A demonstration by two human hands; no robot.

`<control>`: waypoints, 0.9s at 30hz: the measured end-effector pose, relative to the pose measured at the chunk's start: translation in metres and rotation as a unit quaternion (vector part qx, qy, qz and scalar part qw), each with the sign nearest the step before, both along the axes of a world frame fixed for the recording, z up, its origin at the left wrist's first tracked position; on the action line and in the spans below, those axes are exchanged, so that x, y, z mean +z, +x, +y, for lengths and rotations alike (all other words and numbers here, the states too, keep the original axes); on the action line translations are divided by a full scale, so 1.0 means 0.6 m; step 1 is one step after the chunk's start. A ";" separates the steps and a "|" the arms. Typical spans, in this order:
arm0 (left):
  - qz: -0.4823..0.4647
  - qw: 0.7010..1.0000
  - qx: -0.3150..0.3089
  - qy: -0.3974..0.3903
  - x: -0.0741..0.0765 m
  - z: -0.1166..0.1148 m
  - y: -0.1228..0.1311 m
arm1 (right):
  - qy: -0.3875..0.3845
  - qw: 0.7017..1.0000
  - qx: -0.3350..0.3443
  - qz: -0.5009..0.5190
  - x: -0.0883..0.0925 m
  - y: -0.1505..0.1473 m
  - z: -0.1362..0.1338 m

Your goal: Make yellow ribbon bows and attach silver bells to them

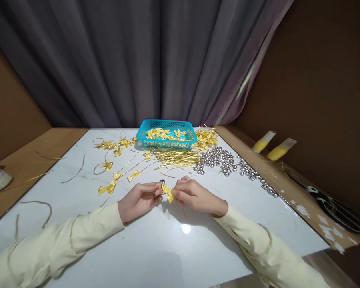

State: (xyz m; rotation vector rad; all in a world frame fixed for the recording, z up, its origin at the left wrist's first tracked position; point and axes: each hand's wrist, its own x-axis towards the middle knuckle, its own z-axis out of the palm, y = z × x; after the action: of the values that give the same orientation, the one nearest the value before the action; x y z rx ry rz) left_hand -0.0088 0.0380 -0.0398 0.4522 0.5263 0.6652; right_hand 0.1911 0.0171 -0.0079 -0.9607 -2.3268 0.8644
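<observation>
Between my hands, above the white board, is a yellow ribbon bow (169, 193). My left hand (142, 198) pinches a small silver bell (162, 182) at the bow's left end; the exact contact of its fingertips is partly hidden. The fingers of my right hand (195, 195) are closed on the bow's right side. Just to the left, loose yellow bows (133, 176) and a pair of bows (108, 187) lie on the board. Beyond my hands rests a bundle of gold cords (177, 157), and a pile of silver bells (217, 157) spreads to its right.
A turquoise basket (141, 138) with yellow bows stands at the back, beside a heap of finished-looking yellow pieces (206, 138). Black scissors (333, 206), two yellow-and-clear tubes (282, 149) and paper scraps lie on the brown surface at right. A grey curtain (162, 60) hangs behind.
</observation>
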 end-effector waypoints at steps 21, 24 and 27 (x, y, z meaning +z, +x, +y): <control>0.129 0.967 -0.215 -0.044 0.038 0.033 -0.021 | -0.157 0.978 -0.115 0.077 -0.012 -0.008 -0.002; 0.123 0.971 -0.201 -0.033 0.044 0.038 -0.023 | -0.161 0.976 -0.135 0.064 -0.008 -0.007 -0.003; 0.079 0.989 -0.123 -0.009 0.048 0.034 -0.024 | -0.146 0.974 -0.162 0.063 -0.004 -0.002 -0.001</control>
State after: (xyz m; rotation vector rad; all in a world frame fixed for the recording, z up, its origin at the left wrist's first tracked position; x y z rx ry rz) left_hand -0.0231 0.0583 -0.0109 0.5456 0.6141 0.3898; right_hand 0.1898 0.0163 -0.0103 -1.3211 -1.8974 1.1085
